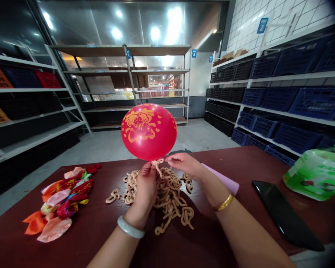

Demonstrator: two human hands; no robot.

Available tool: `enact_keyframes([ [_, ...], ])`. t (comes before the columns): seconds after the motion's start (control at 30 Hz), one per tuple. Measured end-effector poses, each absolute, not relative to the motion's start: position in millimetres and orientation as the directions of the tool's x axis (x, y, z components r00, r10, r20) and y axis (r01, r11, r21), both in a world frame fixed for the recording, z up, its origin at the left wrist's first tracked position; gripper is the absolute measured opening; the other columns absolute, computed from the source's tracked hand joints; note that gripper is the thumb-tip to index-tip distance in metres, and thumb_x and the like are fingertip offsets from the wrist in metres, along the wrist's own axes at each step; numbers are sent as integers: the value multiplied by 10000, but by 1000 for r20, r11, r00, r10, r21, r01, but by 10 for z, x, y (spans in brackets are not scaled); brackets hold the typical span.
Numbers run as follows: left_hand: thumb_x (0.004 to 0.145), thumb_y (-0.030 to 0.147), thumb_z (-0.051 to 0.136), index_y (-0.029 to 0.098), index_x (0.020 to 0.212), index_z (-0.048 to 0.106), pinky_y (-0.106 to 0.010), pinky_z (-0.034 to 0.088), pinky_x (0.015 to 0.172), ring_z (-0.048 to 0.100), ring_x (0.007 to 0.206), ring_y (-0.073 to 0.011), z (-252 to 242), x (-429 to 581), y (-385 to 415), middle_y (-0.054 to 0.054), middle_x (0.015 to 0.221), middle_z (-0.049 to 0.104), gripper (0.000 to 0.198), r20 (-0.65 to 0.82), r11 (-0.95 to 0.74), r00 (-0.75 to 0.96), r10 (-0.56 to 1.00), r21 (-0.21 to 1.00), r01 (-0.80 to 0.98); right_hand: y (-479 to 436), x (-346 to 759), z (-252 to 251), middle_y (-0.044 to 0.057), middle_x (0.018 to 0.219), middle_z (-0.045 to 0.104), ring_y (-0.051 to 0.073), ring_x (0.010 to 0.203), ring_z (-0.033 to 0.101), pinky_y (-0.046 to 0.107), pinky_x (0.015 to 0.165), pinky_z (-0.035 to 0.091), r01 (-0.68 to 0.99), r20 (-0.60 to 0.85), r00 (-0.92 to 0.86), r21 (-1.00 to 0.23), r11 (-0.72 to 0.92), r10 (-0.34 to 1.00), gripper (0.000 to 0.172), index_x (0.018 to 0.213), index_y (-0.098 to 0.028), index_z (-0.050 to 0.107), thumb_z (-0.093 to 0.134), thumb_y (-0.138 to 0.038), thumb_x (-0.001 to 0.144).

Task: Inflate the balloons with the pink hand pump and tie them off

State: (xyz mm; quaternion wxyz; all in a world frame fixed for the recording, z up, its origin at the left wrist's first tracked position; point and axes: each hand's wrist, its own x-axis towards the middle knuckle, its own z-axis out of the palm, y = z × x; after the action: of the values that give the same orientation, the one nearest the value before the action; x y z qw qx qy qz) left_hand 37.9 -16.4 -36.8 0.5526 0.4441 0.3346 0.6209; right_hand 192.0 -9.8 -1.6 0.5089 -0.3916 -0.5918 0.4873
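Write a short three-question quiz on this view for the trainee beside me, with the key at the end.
1. Multiple choice. Which hand pinches just below the red balloon?
a) right
b) left
c) neither

2. True or false. The deflated balloons and the black phone lie on opposite sides of the heaped strands.

3. Fill in the blank. The bottle at the far right of the table holds ____-coloured contents.

Key
1: b, the left hand.
2: true.
3: green.
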Motion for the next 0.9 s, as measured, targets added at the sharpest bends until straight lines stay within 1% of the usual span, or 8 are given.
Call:
enact_keyframes([
  [0.07, 793, 446, 650, 181, 843, 618, -215, 351, 484, 456, 473, -88, -407, 380, -140, 31, 601, 567, 272, 191, -169, 23, 981, 911, -375, -139, 1799, -47, 5, 749, 687, 150, 696, 599, 275, 679, 447, -31, 248, -258, -968, 248, 934, 212, 780, -184, 705, 706, -389, 728],
  [0.13, 789, 427, 664, 176, 837, 618, -214, 355, 498, 454, 485, -84, -438, 394, -137, 34, 606, 561, 260, 198, -164, 50, 979, 908, -386, -136, 1712, -85, 5, 748, 684, 157, 709, 601, 290, 707, 453, -51, 270, -173, -963, 265, 947, 221, 785, -183, 703, 694, -399, 739],
  [0.23, 747, 417, 710, 168, 740, 572, -196, 296, 460, 379, 457, -64, -422, 422, -173, 56, 561, 486, 285, 179, -128, 91, 980, 907, -401, -88, 1669, -117, -7, 712, 659, 148, 692, 577, 291, 718, 442, -62, 317, -23, -947, 315, 948, 186, 727, -186, 688, 695, -371, 716],
  [0.37, 657, 406, 781, 162, 645, 490, -173, 222, 430, 301, 457, -49, -305, 449, -251, 69, 533, 400, 381, 141, -86, 99, 985, 900, -428, -57, 1670, -108, -8, 728, 657, 155, 729, 576, 293, 742, 434, -220, 332, 44, -917, 333, 942, 174, 716, -189, 677, 728, -337, 639],
  [0.53, 667, 349, 785, 154, 680, 511, -167, 220, 433, 284, 487, -52, -225, 470, -309, 59, 573, 401, 336, 99, 24, 228, 969, 876, -482, -60, 1686, -94, -37, 602, 585, 124, 587, 507, 269, 613, 399, -302, 231, 168, -913, 274, 958, 190, 673, -184, 643, 723, -347, 615],
  [0.67, 694, 300, 760, 151, 694, 522, -166, 210, 427, 299, 496, -56, -222, 469, -326, 49, 594, 412, 281, 79, 93, 312, 947, 860, -501, -27, 1732, -108, -57, 558, 530, 94, 531, 438, 248, 559, 353, -297, 231, 269, -903, 309, 935, 192, 645, -177, 620, 718, -339, 611],
  [0.77, 686, 282, 749, 152, 687, 519, -167, 219, 426, 303, 494, -56, -216, 450, -317, 44, 600, 423, 264, 82, 84, 288, 954, 850, -519, -18, 1732, -135, -51, 577, 543, 89, 537, 434, 244, 552, 340, -287, 228, 206, -916, 282, 952, 216, 689, -167, 648, 724, -358, 626],
  [0.9, 656, 252, 726, 168, 686, 519, -179, 243, 438, 330, 497, -70, -235, 420, -254, 45, 588, 437, 225, 58, 13, 120, 991, 852, -523, -53, 1651, -185, -16, 633, 608, 116, 583, 521, 257, 574, 381, -269, 176, -32, -950, 161, 984, 264, 721, -162, 667, 755, -399, 646],
])
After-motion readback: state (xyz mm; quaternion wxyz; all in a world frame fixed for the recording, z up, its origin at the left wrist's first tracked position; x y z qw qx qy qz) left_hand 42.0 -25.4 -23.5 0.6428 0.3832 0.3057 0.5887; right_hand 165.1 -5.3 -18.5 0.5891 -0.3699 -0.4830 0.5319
